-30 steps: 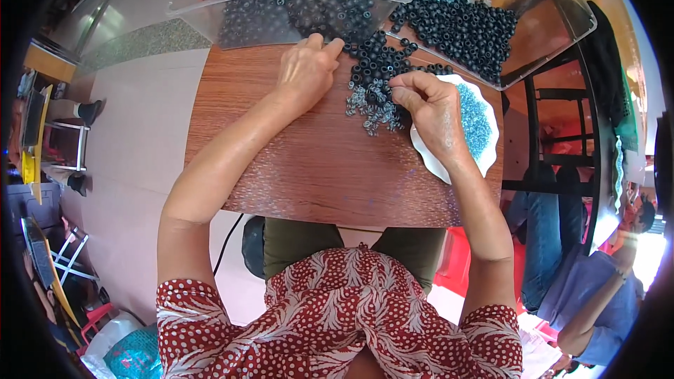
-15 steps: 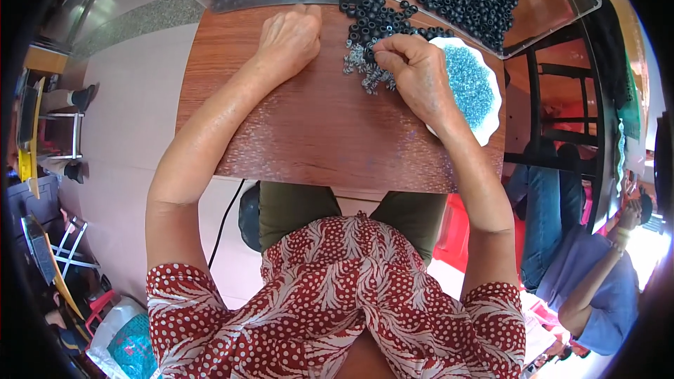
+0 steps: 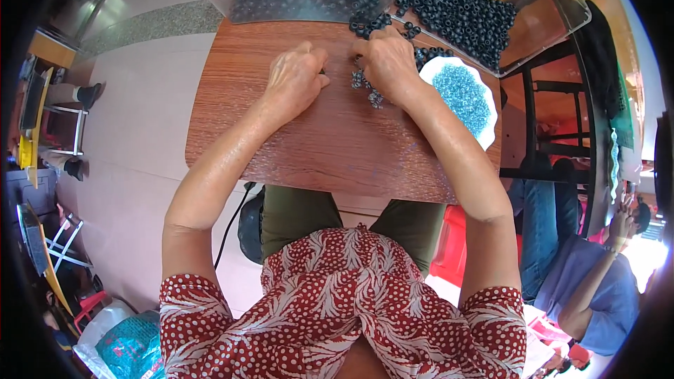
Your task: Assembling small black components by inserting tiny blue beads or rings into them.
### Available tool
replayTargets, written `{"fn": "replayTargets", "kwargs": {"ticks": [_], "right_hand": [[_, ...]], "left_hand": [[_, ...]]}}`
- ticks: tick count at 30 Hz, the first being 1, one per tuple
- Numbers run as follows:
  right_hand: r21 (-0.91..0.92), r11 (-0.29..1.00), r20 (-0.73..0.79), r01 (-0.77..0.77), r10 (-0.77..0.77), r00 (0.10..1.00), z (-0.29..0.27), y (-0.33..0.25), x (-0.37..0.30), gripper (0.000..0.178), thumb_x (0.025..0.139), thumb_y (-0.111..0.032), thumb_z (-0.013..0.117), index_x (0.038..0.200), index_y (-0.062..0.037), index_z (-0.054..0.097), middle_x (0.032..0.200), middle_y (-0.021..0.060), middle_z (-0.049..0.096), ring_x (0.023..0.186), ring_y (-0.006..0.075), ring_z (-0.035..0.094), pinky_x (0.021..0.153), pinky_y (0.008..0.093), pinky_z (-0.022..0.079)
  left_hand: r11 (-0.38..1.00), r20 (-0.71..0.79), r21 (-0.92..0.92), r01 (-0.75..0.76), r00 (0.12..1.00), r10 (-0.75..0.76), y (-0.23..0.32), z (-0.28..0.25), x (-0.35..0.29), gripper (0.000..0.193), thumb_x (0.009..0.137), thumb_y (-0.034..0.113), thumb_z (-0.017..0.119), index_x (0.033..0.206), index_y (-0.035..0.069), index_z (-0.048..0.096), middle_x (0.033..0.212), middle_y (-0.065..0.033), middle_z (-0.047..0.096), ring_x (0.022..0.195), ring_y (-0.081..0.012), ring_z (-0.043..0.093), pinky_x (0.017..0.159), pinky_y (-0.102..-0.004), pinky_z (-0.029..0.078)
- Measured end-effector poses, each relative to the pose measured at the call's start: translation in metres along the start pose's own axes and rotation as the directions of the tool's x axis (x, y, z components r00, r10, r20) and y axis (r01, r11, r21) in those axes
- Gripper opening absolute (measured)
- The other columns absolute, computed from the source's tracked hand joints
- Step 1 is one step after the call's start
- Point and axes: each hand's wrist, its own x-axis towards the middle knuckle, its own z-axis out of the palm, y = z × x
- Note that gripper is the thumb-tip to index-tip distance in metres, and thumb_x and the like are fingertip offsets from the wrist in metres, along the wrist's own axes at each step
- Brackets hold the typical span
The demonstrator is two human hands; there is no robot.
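My left hand (image 3: 295, 78) is closed above the wooden tabletop (image 3: 337, 147), its thumb and fingers pinched together. A dark speck shows at the fingertips, too small to make out. To its right, my right hand (image 3: 390, 64) is bent over, fingers curled together; what they hold, if anything, is hidden. Beneath and beside it lie loose black round pieces with holes (image 3: 410, 29) and a scatter of small grey, shiny bits (image 3: 375, 100). Near my right wrist stands a white scalloped dish (image 3: 490, 128) filled with tiny clear-blue pieces (image 3: 460, 95).
Along the far edge stand a clear plastic bin (image 3: 319, 1) and a second, tilted clear bin (image 3: 554, 24), both holding many black round pieces. A dark-framed stand (image 3: 558, 88) and a seated person (image 3: 597, 295) are at the right.
My left hand has come nearer to me and turned, so the pinched fingertips show. My right hand has shifted left and away from me, over the loose pieces. The whole view has shifted slightly.
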Motion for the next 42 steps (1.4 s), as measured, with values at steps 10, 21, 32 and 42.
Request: {"fn": "replayTargets", "kwargs": {"ticks": [10, 21, 32, 42], "right_hand": [[-0.118, 0.99, 0.132, 0.074, -0.058, 0.99, 0.0, -0.005, 0.02, 0.009, 0.064, -0.005, 0.064, 0.073, -0.0053, 0.066, 0.078, 0.0118, 0.061, 0.083, 0.0294, 0.054, 0.067, 0.0406, 0.047], [0.893, 0.324, 0.142, -0.313, 0.455, 0.879, -0.056, -0.056, -0.047, 0.011, 0.073, 0.004, 0.066, 0.083, 0.0008, 0.063, 0.076, 0.0001, 0.061, 0.069, 0.0048, 0.054, 0.063, 0.0183, 0.044], [0.814, 0.572, -0.199, -0.103, 0.441, 0.875, -0.062, -0.063, -0.089, 0.016, 0.066, 0.007, 0.067, 0.078, -0.0028, 0.064, 0.074, 0.0037, 0.058, 0.069, 0.0131, 0.053, 0.058, 0.0242, 0.044], [0.895, 0.375, -0.021, -0.243, 0.579, 0.815, -0.078, -0.069, -0.106, 0.017, 0.061, 0.004, 0.071, 0.073, -0.0038, 0.062, 0.068, -0.0001, 0.054, 0.065, 0.0106, 0.048, 0.056, 0.023, 0.04]], "left_hand": [[0.897, 0.041, -0.376, 0.232, 0.971, -0.234, -0.001, -0.008, -0.007, 0.016, 0.068, 0.008, 0.072, 0.077, 0.003, 0.059, 0.067, -0.0064, 0.056, 0.054, -0.0162, 0.052, 0.049, -0.0319, 0.041], [-0.544, 0.483, -0.762, 0.351, 0.868, -0.117, 0.028, -0.003, -0.035, 0.013, 0.08, 0.007, 0.064, 0.09, 0.001, 0.058, 0.07, -0.0072, 0.058, 0.053, -0.0119, 0.052, 0.043, -0.0232, 0.039], [-0.376, 0.41, -0.862, 0.341, 0.904, -0.121, 0.074, -0.005, -0.051, 0.023, 0.081, 0.007, 0.062, 0.1, -0.003, 0.057, 0.081, -0.012, 0.062, 0.06, -0.0147, 0.058, 0.047, -0.0268, 0.047], [-0.517, 0.44, -0.78, 0.353, 0.896, -0.053, 0.089, 0.009, -0.061, 0.018, 0.083, 0.002, 0.058, 0.1, -0.004, 0.058, 0.08, -0.0119, 0.061, 0.059, -0.0167, 0.058, 0.049, -0.0281, 0.047]]}}
